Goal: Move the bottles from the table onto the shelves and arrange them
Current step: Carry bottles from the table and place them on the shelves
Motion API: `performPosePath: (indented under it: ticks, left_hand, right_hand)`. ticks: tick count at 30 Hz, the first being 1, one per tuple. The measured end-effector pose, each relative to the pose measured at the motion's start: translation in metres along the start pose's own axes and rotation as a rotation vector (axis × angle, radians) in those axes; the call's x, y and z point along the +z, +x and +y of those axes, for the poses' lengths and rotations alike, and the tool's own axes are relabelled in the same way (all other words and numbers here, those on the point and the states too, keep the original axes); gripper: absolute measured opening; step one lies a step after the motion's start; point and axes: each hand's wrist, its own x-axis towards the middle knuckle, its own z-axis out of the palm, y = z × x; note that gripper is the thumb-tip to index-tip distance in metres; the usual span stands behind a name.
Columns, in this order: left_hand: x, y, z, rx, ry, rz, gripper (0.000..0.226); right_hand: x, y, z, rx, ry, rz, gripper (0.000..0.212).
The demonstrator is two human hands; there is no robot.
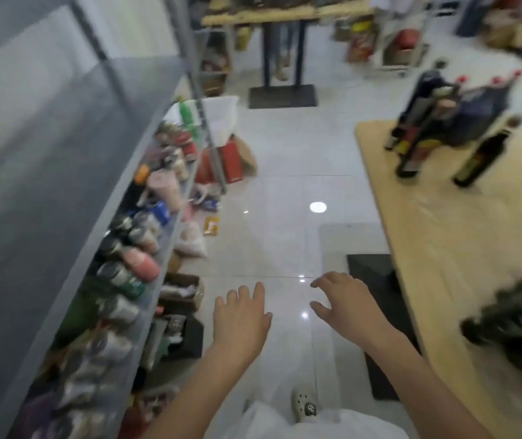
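Left hand (pixel 241 315): lower centre of the frame, palm down, fingers spread and nearly straight; holds nothing, above the floor.
Right hand (pixel 345 301): just right of the left hand and apart from it, palm down, fingers spread and loosely bent; holds nothing; near the table's left edge, not touching it.
Bottles (pixel 443 118): blurred cluster of dark bottles, several with red caps, standing on the far end of the table, upper right of the frame, well apart from both hands.
Single dark bottle (pixel 482 155): upright, yellowish label, on the table just beside the cluster on its lower right.
Table (pixel 462 242): pale wooden top running down the right side of the frame; a black foot plate shows below its left edge.
Shelves (pixel 63 160): grey metal unit along the left side of the frame, one grey board above a lower, crowded one.
Shelf goods (pixel 139 264): jars, cans and pink tumblers packed in a row on the lower shelf; too blurred to tell labels.
Green bottle (pixel 187 117): far end of the lower shelf, upper centre-left.
Dark object (pixel 519 324): right edge of the frame, over the near part of the table; too blurred to identify.
Floor (pixel 285 198): glossy white tiles between shelves and table; packets and boxes lie along the foot of the shelves.
Shoe (pixel 305 407): pale clog, bottom centre.
Second table (pixel 281 14): top centre, wooden top on a black pedestal.
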Motion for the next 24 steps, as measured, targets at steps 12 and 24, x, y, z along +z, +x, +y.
performPosePath:
  ticks: [12,24]
  left_hand:
    - [0.006,0.009,0.119,0.769,0.185,0.003,0.055]
    - [0.019,-0.065,0.255,1.183,0.257,-0.003,0.056]
  right_hand:
    - [0.049,-0.194,0.053,0.827,0.281,0.208,0.04]
    - [0.079,-0.33,0.075,1.231,0.52,0.569,0.036]
